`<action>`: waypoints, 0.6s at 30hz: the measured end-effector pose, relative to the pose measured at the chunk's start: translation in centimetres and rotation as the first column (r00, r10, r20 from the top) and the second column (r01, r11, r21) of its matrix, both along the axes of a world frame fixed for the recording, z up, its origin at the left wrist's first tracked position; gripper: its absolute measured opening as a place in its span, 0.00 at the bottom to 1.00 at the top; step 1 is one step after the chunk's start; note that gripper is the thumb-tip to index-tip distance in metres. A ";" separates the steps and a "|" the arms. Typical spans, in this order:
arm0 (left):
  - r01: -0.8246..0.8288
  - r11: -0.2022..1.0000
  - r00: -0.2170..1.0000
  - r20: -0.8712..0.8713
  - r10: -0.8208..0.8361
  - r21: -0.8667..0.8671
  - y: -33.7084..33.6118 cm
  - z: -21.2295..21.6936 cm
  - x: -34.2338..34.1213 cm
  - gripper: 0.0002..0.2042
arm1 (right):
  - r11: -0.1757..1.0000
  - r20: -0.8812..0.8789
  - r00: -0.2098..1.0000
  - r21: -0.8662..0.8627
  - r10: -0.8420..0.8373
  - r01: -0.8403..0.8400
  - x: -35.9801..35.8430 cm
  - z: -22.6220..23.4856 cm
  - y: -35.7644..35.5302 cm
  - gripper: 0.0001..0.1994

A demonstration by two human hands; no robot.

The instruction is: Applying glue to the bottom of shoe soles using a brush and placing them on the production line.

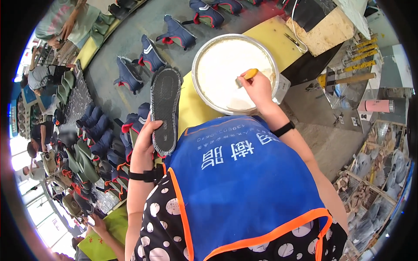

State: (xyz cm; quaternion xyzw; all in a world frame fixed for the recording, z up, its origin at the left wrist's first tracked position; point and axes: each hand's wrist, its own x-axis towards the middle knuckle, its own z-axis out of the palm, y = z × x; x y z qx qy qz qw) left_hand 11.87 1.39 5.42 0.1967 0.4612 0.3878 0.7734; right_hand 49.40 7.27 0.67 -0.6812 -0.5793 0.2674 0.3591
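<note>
My left hand (148, 137) grips a shoe upper by its heel end, with the dark, flat underside (166, 100) turned up and pale stitching around its edge. A wide metal bowl (273, 61) stands in front of me, filled with white liquid (228, 61). Over the bowl's right part, my right hand (259, 89) pinches a brush by its short yellow handle (251, 73). The brush's lower end meets the white liquid, so its tip is hard to see. The shoe upper is left of the bowl, apart from it.
Several navy shoe uppers with red lining (150, 52) line the grey surface (117, 43) ahead. More shoes (93, 130) crowd the left. A yellow board (191, 102) lies beside the bowl. At right are a hammer (355, 78), a pink bottle (379, 105) and crates. Other people work at left.
</note>
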 end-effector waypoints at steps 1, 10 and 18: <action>0.052 0.999 0.998 0.033 -0.052 0.003 0.2 1.2 0.0 0.35 | 0.998 -0.022 1.000 0.055 -0.014 0.015 -0.1 0.9 -0.1 0.10; 0.440 0.897 0.893 -0.124 -0.432 0.040 4.0 4.0 3.6 0.37 | 0.982 0.041 0.999 0.188 0.017 -0.025 0.7 2.4 0.0 0.09; 0.627 0.779 0.774 -0.105 -0.625 -0.010 6.7 3.7 5.4 0.35 | 0.903 0.094 0.995 0.425 0.028 -0.066 0.2 6.2 -1.4 0.05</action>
